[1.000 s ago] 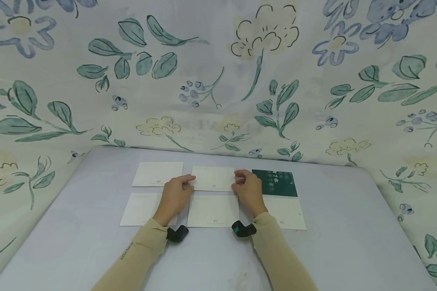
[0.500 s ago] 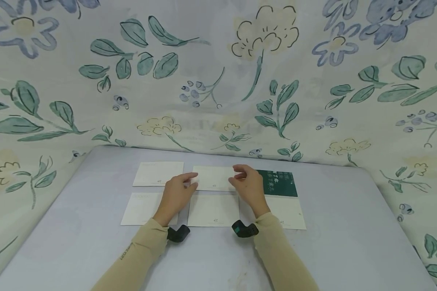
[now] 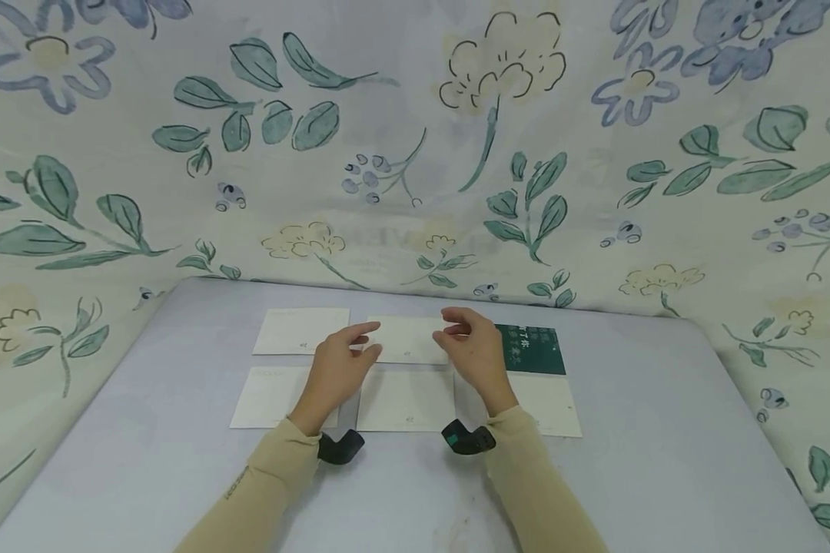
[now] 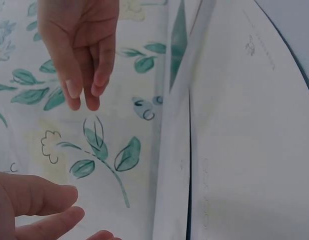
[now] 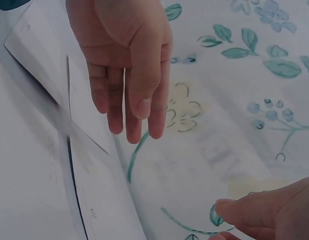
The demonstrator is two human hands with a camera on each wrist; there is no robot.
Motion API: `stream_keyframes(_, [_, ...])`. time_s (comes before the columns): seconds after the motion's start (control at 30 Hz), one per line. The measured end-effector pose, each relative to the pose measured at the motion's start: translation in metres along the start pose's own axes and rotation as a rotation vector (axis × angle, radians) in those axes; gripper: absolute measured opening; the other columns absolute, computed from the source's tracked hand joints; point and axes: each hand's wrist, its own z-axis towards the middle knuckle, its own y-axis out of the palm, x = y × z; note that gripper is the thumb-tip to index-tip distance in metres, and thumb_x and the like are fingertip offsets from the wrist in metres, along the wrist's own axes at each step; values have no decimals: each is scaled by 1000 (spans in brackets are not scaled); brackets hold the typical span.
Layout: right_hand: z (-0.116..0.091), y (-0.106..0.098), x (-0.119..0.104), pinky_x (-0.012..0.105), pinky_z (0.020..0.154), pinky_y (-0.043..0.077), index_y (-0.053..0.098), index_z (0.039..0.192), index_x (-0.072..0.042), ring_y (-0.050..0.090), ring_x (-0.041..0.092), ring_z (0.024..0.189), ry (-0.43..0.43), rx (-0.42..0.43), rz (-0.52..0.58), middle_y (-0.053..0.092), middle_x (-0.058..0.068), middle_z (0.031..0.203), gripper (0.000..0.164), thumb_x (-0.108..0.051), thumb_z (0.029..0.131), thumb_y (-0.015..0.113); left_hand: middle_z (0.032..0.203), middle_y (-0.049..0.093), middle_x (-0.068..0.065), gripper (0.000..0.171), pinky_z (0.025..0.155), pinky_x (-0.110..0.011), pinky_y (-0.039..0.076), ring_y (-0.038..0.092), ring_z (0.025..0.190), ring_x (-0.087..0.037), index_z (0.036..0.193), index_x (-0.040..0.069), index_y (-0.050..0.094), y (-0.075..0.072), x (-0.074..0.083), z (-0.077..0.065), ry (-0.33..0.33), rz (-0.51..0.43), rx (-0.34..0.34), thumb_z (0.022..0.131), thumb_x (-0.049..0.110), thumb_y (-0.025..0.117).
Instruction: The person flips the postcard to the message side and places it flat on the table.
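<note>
Over the upper middle white card [image 3: 406, 346], my left hand [image 3: 333, 372] and right hand [image 3: 479, 353] face each other. Both have relaxed fingers and nothing held between them. The fingertips hover near the card's left and right edges, and the wrist views show the hands apart from the cards. Below that card lies another white card [image 3: 406, 403], with a small mark by its lower edge. My left forearm and hand partly cover the lower left white card [image 3: 266, 395]. The right hand hides part of a dark green card [image 3: 538, 351] with pale writing.
An upper left white card [image 3: 297, 329] and a lower right white card [image 3: 553, 407] complete two rows on the pale table [image 3: 664, 430]. A floral cloth [image 3: 415, 153] rises behind the table. Each wrist wears a black device, left device [image 3: 341, 447] and right device [image 3: 467, 438].
Both hands have risen off the edges of the upper middle card. The left fingertips have shifted slightly right and the right fingertips slightly left and up. The cards stay in place.
</note>
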Motion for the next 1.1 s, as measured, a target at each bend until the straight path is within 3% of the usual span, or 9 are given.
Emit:
stream_keyframes(0.33, [-2, -20, 1, 31, 77, 52, 64, 112, -8, 61, 15, 88, -62, 26, -31, 64, 3, 105, 31, -15, 82, 70, 120, 59, -12, 38, 78, -40, 51, 60, 97, -26, 125, 17, 59, 0, 15, -8, -1, -56, -15, 88, 19, 62])
stream_keyframes(0.6, [-3, -40, 14, 34, 78, 52, 62, 116, -11, 61, 17, 93, -40, 21, -60, 63, 7, 111, 33, -17, 83, 69, 122, 58, -10, 39, 79, -39, 51, 59, 100, -25, 126, 18, 58, 5, 27, -10, 6, -83, -45, 87, 19, 62])
stream_keyframes(0.8, [-4, -52, 27, 37, 78, 52, 61, 117, -9, 62, 21, 93, -64, 37, -76, 64, 11, 110, 34, -17, 84, 67, 125, 56, -5, 39, 84, -39, 49, 57, 107, -25, 126, 17, 57, 14, 35, -8, 27, -104, -63, 88, 19, 61])
stream_keyframes(1.1, [-4, -69, 42, 32, 83, 51, 57, 121, -5, 61, 20, 96, -59, 87, -72, 62, 9, 112, 39, -13, 84, 67, 125, 57, -5, 38, 81, -39, 50, 59, 104, -27, 124, 17, 59, 29, 46, -3, 35, -124, -36, 86, 18, 63])
